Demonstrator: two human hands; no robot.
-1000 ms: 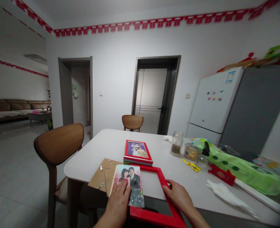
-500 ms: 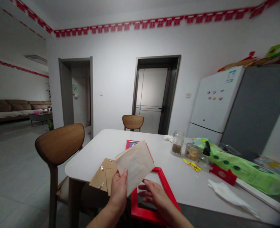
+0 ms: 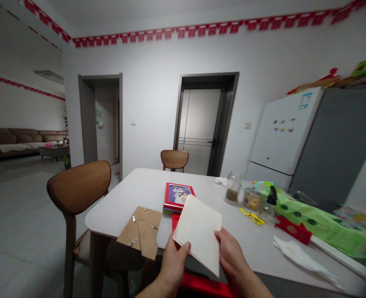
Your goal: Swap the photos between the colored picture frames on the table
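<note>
Off-white sheets of paper (image 3: 200, 229), apparently a thin stack, are held tilted above the table's near edge. My left hand (image 3: 174, 260) grips the lower left side with its thumb on top. At the right edge, my right hand (image 3: 231, 252) pinches the paper. Below the sheets lies a red picture frame (image 3: 206, 285), mostly hidden by the paper and my hands. A brown frame backing board (image 3: 139, 229) with metal clips and a stand flap rests to the left. Farther back sits another red frame with a photo (image 3: 179, 195), partly covered by the paper's top corner.
On the white table (image 3: 130, 186), to the right, are a glass jar (image 3: 233, 188), a food container (image 3: 251, 199), a yellow packet (image 3: 254, 217), a green bag (image 3: 319, 223) and a crumpled tissue (image 3: 304, 258). Wooden chairs stand at the left (image 3: 80, 188) and far side (image 3: 174, 159).
The paper has swung right and turned, uncovering the photo frame and the backing board. My right hand, apart from the paper before, now grips its right edge.
</note>
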